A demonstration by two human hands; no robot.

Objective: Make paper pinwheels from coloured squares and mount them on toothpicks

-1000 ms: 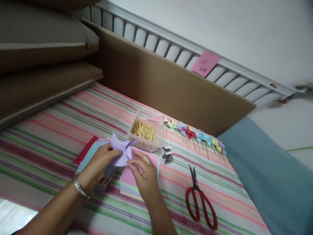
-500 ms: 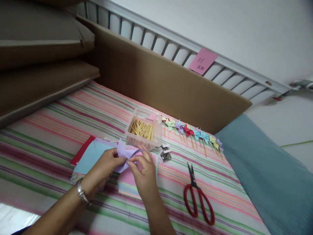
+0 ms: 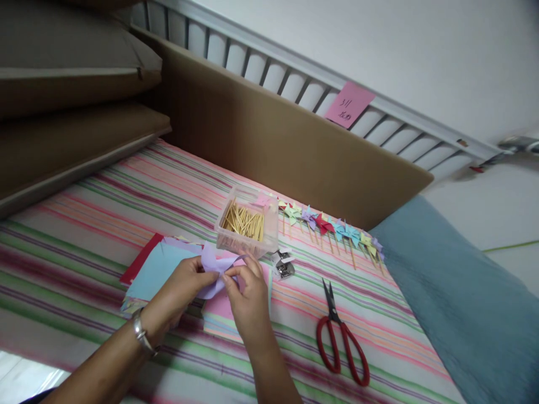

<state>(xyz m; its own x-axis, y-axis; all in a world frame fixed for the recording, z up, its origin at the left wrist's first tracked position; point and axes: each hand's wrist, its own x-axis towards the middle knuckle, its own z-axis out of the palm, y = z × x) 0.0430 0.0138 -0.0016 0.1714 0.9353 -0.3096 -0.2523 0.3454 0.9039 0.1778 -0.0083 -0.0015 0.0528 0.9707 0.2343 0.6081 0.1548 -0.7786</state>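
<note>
A purple paper, partly folded with its corners curling up, is held between my two hands above the paper stacks. My left hand pinches its left side with thumb and fingers. At its right side, my right hand has thumb and index finger closed on the paper near the middle, the other fingers behind a raised flap. Beneath lie a stack of pink paper and, to the left, a stack topped with blue paper. The folds' far side is hidden by my fingers.
A clear box of wooden sticks stands behind my hands, with a small bag of metal pins beside it. Red-handled scissors lie to the right. Finished paper pinwheels line up along a cardboard panel.
My right thumb and index finger have shifted slightly right along the purple paper. My left hand keeps its pinch, and the other objects stay put.
</note>
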